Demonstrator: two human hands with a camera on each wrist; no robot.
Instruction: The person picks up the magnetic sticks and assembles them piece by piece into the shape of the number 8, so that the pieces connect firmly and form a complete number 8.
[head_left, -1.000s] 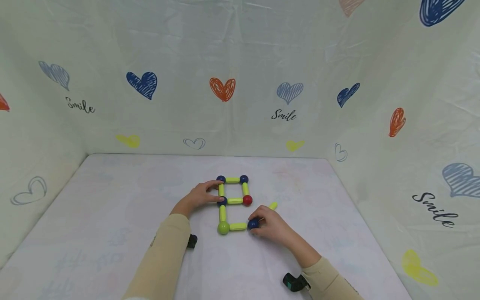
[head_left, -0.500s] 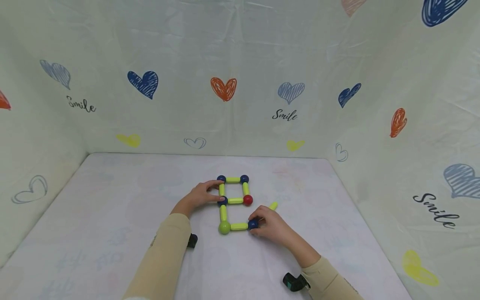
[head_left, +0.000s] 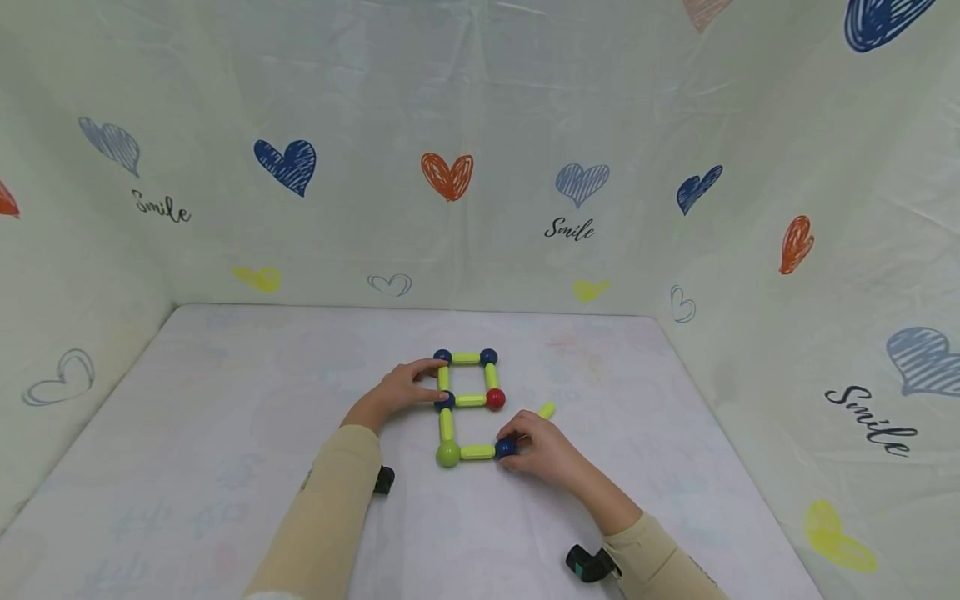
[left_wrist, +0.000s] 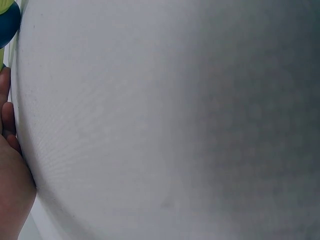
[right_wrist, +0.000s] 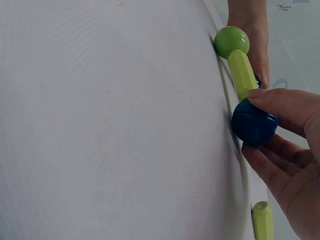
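Note:
Yellow-green rods and coloured balls form a magnetic ball-and-stick frame (head_left: 471, 401) flat on the table. Its upper part is a closed square with a red ball (head_left: 495, 399) at one corner. Below, a rod runs down to a green ball (head_left: 447, 453), and another leads right to a blue ball (head_left: 506, 448). My right hand (head_left: 551, 454) pinches that blue ball between thumb and fingers; in the right wrist view the blue ball (right_wrist: 254, 122) meets the rod's end. My left hand (head_left: 397, 392) holds the frame's left side, fingers at the top-left ball, thumb at the ball beneath.
A loose yellow-green rod (head_left: 547, 411) lies just beyond my right hand, partly hidden by it. A white cloth covers the table (head_left: 225, 400), and a heart-printed curtain (head_left: 495, 267) stands behind it and at both sides.
A small gap between the lower rod and the right-hand blue ball has closed, and the two now touch. The frame shifted very slightly right; both hands stay nearly still.

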